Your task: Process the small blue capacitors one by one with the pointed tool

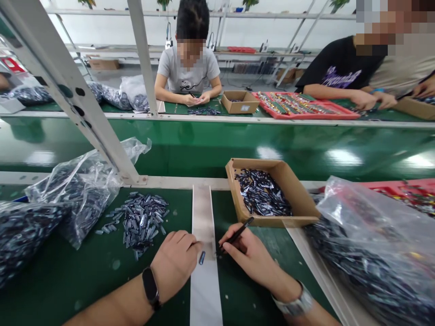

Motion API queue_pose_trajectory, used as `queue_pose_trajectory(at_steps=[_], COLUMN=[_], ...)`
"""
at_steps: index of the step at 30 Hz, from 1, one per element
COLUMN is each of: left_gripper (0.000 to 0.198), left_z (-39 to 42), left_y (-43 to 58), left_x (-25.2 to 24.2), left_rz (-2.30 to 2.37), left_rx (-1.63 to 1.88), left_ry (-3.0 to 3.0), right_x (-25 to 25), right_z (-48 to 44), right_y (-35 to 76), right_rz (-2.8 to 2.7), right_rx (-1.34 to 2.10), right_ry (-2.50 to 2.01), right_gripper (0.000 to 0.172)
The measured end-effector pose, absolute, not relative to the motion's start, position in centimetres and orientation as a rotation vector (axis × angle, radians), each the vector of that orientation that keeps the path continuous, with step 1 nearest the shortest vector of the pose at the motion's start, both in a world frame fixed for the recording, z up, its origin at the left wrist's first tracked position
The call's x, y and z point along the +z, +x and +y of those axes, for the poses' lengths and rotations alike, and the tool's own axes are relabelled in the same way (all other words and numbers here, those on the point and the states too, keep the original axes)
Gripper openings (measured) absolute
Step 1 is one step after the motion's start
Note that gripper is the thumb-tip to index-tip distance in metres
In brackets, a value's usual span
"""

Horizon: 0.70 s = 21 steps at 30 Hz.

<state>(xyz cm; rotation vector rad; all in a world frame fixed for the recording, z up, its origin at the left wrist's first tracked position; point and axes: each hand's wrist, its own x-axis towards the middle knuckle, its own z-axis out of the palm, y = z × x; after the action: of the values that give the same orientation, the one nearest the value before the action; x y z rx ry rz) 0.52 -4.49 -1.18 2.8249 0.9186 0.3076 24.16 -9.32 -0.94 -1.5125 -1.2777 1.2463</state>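
My left hand (177, 260), wearing a dark wristband, rests curled over the edge of a white strip (205, 294). Its fingertips are mostly hidden, so I cannot tell what they hold. A small dark glossy piece (202, 258) lies on the strip beside those fingers. To the right of the strip, my right hand (249, 253) is closed round a slim black pen-shaped tool (239, 233), its tip pointing down-left. A loose pile of small dark pieces (144, 222) spreads on the green table beyond my left hand. A cardboard box (302, 206) holding black pieces stands beyond my right hand.
Clear plastic bags of dark pieces (90, 194) lie at left, and a larger bag (370, 253) lies at right. A slanted metal post (84, 108) rises at left. Across the green conveyor (210, 145), people work beside a red tray (340, 113) and a small carton (239, 106).
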Motion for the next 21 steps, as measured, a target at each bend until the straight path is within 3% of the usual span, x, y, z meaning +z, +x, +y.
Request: queue_pose_trajectory(at_steps=[4,11,17,21], left_gripper=[0.027,0.024,0.027,0.040], left_z=[-4.6,-4.5,-3.3,-2.3], left_y=[0.5,0.6,-0.6,-1.3], left_x=[-0.7,-1.3,-5.1,-7.1], left_rz=[0.784,0.614,0.661,0.525], left_rx=[0.372,0.582,0.731,0.810], left_ry=[2.753,2.768,2.781,2.912], right_x=[-1.1,-1.7,-2.0,-2.6], right_z=[-9.4,-9.6,-9.2,-8.9], right_y=[24.2,24.1,24.2,24.1], right_rz=[-1.266,-1.187,-1.177,-1.143], right_rx=[1.256,1.306,1.277,1.306], right_ry=[-1.492,-1.372,-1.406,-1.392], right_gripper=[0.028,0.023,0.033,0.042])
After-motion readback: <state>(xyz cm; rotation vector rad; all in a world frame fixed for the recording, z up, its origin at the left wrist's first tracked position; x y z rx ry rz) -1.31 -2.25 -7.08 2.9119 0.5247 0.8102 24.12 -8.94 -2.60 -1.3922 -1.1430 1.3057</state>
